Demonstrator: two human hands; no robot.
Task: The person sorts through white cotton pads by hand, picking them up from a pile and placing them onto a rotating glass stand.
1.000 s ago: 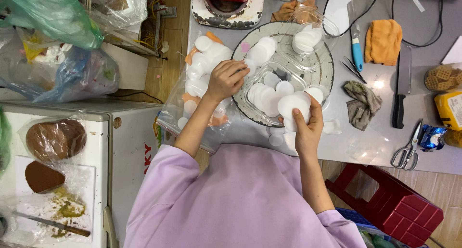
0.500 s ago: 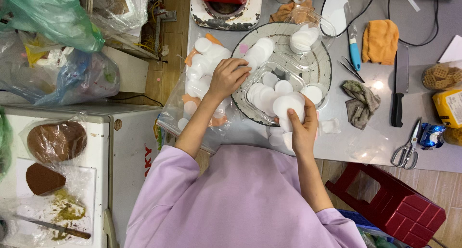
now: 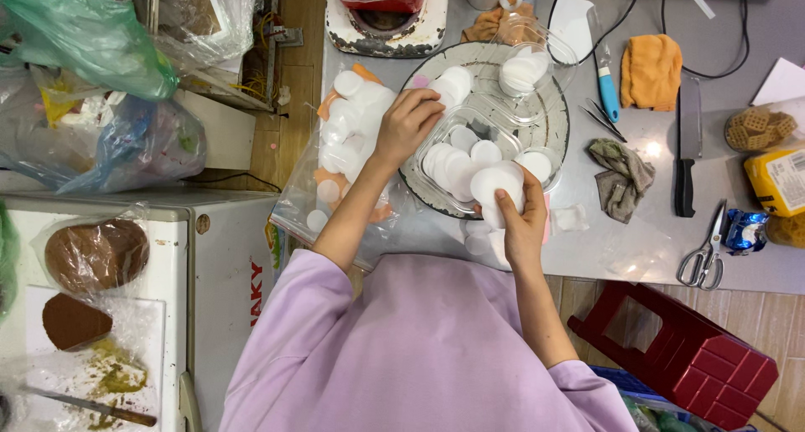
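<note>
A white round disc (image 3: 495, 185) sat pinched in the right hand (image 3: 521, 224) over the clear tray (image 3: 482, 118) of discs on the round plate (image 3: 549, 118), while the left hand (image 3: 408, 124) curled closed at the tray's edge beside the plastic bag (image 3: 344, 160) on the bench (image 3: 646, 239).

Clear glossy plastic tray (image 3: 490, 118), matt white discs (image 3: 495, 183)

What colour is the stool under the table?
Red; the stool shows plainly at lower right in the head view.
</note>
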